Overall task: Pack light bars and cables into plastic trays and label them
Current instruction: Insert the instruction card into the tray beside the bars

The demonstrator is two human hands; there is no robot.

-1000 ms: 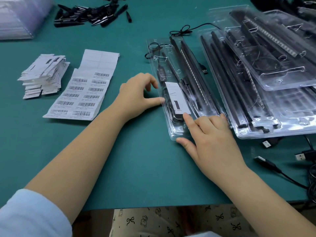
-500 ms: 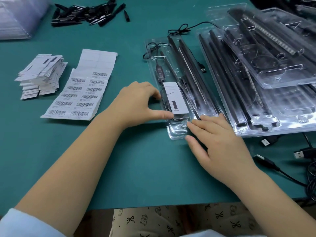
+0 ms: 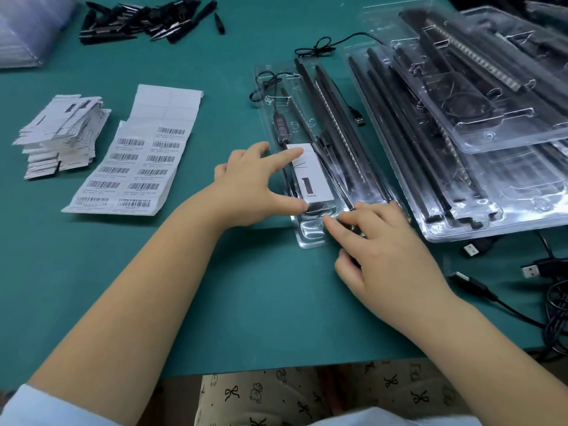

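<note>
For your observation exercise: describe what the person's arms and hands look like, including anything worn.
Both forearms are bare. The left arm ends in a pale blue sleeve pushed up near the elbow. No sleeve shows on the right arm. The left hand and right hand wear no gloves, rings or watch.

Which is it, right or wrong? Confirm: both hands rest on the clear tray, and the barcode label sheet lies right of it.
Wrong on one point. In the head view, the barcode label sheet lies left of the clear tray. Left hand and right hand do rest on it.
</note>
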